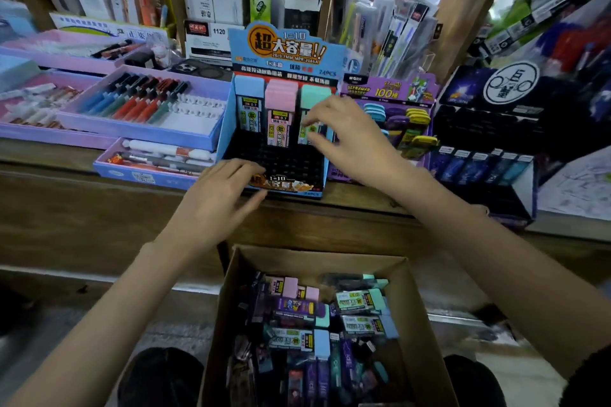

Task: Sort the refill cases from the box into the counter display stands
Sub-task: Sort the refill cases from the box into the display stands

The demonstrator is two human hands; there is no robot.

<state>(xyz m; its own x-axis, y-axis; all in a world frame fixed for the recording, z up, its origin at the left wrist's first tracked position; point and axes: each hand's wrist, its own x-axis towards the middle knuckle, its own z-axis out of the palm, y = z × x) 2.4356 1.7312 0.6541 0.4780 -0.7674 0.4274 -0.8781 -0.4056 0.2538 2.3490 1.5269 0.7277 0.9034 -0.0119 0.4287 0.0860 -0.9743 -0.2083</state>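
Note:
A blue display stand sits on the wooden counter, holding a blue-capped, a pink-capped and a green-capped refill case in its back row. My right hand pinches the green-capped case in the stand's right column. My left hand rests with spread fingers on the stand's front lip. Below, an open cardboard box holds several mixed refill cases. A purple stand with coloured cases sits to the right.
Purple pen trays lie left of the stand. A dark display stand with blue cases is at the right. Shelves of packaged stationery fill the back. My knees flank the box.

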